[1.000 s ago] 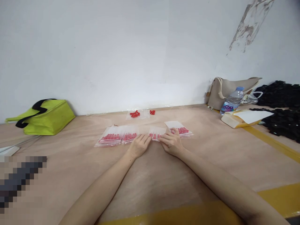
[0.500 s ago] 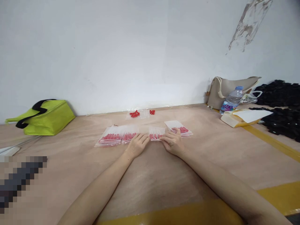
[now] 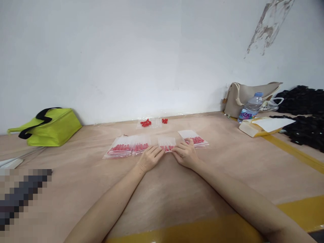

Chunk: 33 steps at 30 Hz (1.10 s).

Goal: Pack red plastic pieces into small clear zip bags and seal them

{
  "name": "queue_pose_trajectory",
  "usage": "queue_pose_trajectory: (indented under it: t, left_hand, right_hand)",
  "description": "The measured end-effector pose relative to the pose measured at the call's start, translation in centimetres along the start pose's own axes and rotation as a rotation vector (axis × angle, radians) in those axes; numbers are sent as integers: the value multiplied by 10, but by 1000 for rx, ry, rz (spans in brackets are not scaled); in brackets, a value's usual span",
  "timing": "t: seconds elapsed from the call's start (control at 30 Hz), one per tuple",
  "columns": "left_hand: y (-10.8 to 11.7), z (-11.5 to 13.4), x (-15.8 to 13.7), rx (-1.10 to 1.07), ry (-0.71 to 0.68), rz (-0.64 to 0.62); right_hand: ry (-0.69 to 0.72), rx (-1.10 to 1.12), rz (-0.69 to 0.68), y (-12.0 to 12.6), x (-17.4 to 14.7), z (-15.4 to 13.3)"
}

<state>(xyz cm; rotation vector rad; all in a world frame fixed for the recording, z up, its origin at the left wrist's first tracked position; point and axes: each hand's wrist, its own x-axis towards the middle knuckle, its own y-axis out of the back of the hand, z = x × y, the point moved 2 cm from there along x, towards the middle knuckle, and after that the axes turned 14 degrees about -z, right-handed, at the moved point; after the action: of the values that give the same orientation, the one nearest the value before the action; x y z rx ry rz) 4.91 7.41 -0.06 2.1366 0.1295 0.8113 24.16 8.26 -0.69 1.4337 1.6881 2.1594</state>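
A small clear plastic bag (image 3: 167,141) with red tube-like pieces along its near end lies between my hands. My left hand (image 3: 152,158) has its fingers together on the bag's near left corner. At the near right corner, my right hand (image 3: 186,154) pinches the bag with thumb and fingers. Its raised finger overlaps a stack of similar filled bags (image 3: 196,138) to the right. Two more stacks, a left stack (image 3: 118,147) and one beside it (image 3: 139,145), lie left of my left hand. My fingertips partly cover the red pieces.
Loose red pieces (image 3: 145,123) lie on clear plastic near the wall, with a smaller red cluster (image 3: 164,120) beside them. A lime-green bag (image 3: 54,126) stands left. At right are a water bottle (image 3: 250,107), a beige bag (image 3: 234,101), a yellow-and-white packet (image 3: 249,127) and black pieces (image 3: 303,101).
My left hand has moved slightly right, closer to my right hand. The small bag between them has shifted a little left, and its red pieces are more covered by my fingers.
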Motion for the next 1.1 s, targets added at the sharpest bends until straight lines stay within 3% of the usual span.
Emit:
queue_pose_trajectory:
  t: [0.13, 0.4, 0.73, 0.93, 1.1]
  left_hand:
    - [-1, 0, 3, 40, 34, 26]
    - [-5, -7, 3, 158, 94, -47]
    - [-10, -10, 2, 114, 124, -153]
    - [7, -4, 4, 28, 216, -169]
    - [22, -13, -4, -46, 420, -290]
  right_hand:
    - [-31, 39, 14, -3, 1, -3]
    - [-14, 19, -13, -2, -1, 4]
    - [-63, 50, -37, 1, 1, 12]
    - [-97, 337, 10, -5, 2, 18]
    - [-179, 445, 99, 6, 2, 40]
